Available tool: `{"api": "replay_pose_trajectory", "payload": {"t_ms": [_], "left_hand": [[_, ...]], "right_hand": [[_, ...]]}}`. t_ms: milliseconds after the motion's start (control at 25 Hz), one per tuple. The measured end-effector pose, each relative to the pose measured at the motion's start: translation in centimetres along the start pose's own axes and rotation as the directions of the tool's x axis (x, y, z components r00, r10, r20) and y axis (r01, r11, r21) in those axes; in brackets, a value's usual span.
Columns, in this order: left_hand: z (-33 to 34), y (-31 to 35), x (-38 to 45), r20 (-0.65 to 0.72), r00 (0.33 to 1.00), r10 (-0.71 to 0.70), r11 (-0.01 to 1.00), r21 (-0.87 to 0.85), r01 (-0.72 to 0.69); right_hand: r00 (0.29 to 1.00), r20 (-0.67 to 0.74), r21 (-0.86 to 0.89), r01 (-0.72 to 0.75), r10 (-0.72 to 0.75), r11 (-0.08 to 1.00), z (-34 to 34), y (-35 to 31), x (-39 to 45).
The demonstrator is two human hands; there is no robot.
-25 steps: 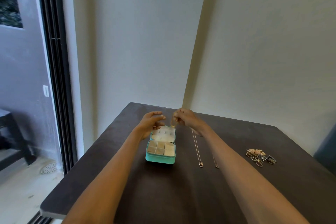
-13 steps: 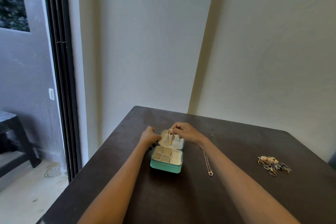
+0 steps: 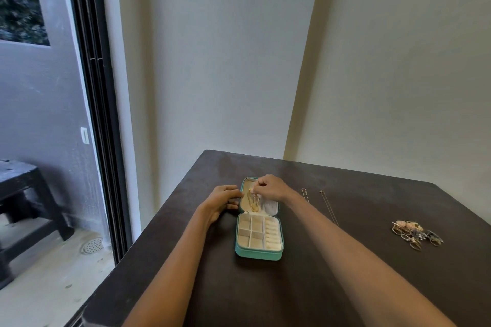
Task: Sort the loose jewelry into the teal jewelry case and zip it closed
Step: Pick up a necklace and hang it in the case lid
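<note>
Soft, dim daylight enters from the glass door [image 3: 87, 114] on the left — walls [image 3: 212, 61] shade gradually, the dark table [image 3: 345, 287] shows faint sheen. Wide-angle distortion bends the edges — small details look soft.

Teal jewelry case [image 3: 258, 253] with a smooth leather-like shell, matt cream velvety lining, shiny gold metal chain [image 3: 252, 200] in the lid, dark matt wooden table [image 3: 265, 295], glinting metal rings [image 3: 414, 234], thin metal necklaces [image 3: 329, 207]

The right hand [image 3: 268, 188] covers the upper end of the gold chain [image 3: 253, 200] in the teal case [image 3: 259, 253] lid. Pieces in the ring pile [image 3: 415, 235] are too small to tell apart.
</note>
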State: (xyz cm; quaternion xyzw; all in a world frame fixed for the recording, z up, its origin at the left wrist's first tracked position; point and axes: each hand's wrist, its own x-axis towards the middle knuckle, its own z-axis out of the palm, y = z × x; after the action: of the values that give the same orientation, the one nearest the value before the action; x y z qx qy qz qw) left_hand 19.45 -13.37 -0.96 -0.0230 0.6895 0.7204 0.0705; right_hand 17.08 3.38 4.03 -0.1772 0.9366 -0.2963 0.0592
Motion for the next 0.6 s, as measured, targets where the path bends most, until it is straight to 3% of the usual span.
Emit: {"api": "replay_pose_trajectory", "payload": {"t_ms": [280,600], "left_hand": [[0.0,-0.8,-0.3,-0.006,0.996,0.086,0.996,0.039,-0.086],[0.3,-1.1,-1.0,-0.024,0.986,0.167,0.986,-0.005,-0.167]], "right_hand": [[0.967,-0.252,-0.217,-0.043,-0.014,0.975,1.0,-0.7,0.3],[0.875,-0.421,-0.479,0.008,-0.238,0.878,2.5,-0.8,0.6]]}}
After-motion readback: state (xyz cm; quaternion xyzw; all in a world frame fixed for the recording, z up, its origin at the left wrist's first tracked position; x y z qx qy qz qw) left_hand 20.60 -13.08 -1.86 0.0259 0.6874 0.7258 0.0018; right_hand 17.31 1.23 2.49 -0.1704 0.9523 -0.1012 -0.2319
